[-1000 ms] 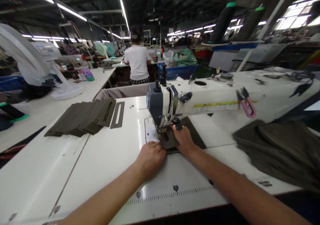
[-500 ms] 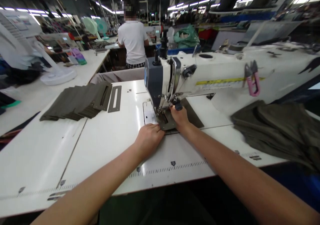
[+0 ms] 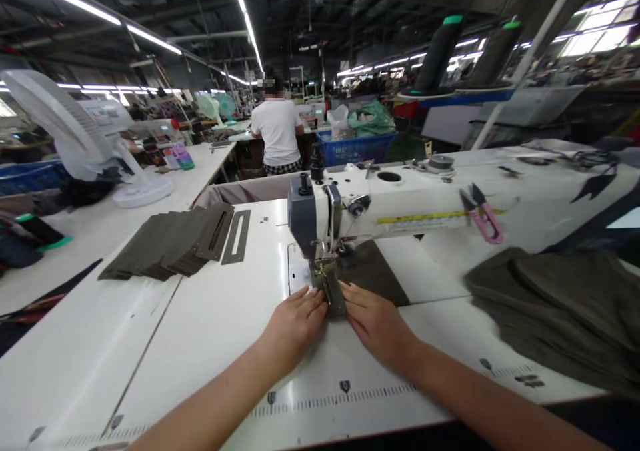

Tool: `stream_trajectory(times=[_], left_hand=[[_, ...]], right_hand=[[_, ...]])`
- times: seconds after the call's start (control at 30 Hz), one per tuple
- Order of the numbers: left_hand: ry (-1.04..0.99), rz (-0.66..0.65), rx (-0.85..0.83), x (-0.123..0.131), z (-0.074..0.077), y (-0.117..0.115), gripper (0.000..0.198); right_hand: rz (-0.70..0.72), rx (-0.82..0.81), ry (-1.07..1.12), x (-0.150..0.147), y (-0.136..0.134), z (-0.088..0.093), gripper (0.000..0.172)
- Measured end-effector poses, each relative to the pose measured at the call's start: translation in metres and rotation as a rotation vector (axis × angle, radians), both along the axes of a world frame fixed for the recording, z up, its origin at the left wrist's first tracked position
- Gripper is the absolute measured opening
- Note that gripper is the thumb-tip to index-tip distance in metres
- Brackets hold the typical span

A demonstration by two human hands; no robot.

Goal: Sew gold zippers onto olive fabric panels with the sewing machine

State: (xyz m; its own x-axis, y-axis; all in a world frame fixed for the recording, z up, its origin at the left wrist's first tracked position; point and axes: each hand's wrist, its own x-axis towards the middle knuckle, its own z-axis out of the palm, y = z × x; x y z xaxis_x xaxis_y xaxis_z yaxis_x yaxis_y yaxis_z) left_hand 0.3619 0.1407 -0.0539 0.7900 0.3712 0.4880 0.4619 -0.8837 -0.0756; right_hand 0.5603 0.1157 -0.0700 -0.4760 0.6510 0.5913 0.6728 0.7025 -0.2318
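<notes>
A dark olive fabric piece (image 3: 338,297) lies under the needle area of the white sewing machine (image 3: 327,217). A gold zipper (image 3: 325,279) shows along its slot. My left hand (image 3: 296,324) rests on the table with its fingers stretched out, fingertips at the piece's left edge. At the right edge lies my right hand (image 3: 375,317), fingers extended and laid against the fabric. A larger olive panel (image 3: 377,271) spreads flat behind and right of my right hand, partly hidden by the machine head.
Left on the table (image 3: 220,344) are a fanned stack of slotted olive pieces (image 3: 170,241) and a single slotted piece (image 3: 236,237). Pink thread snips (image 3: 483,217) hang on the machine arm. Olive cloth (image 3: 555,311) is heaped at right. A co-worker (image 3: 277,131) stands ahead.
My view has tilted up. My right hand has come back from beside the presser foot to the near right edge of the piece, and the gold zipper now shows.
</notes>
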Motion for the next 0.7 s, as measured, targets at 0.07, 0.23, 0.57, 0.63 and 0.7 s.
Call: stream_trajectory(times=[0.07,0.23,0.57,0.63,0.7], left_hand=[[0.008,-0.011,0.027,0.001,0.001,0.002,0.026],[0.034,-0.013,0.027,0.003,0.009,0.007,0.028],[0.006,0.003,0.014,0.006,0.014,0.026,0.031],[-0.012,0.015,0.006,0.006,0.011,0.031,0.028],[-0.018,0.032,-0.015,0.006,0.006,0.035,0.024]], right_hand=[[-0.004,-0.002,0.013,-0.001,0.003,0.001,0.031],[-0.017,-0.014,0.017,-0.003,0.012,0.003,0.027],[-0.038,-0.039,0.0,-0.004,0.03,0.007,0.025],[-0.029,-0.044,0.01,-0.004,0.035,0.009,0.025],[-0.021,-0.048,0.019,-0.004,0.038,0.011,0.025]])
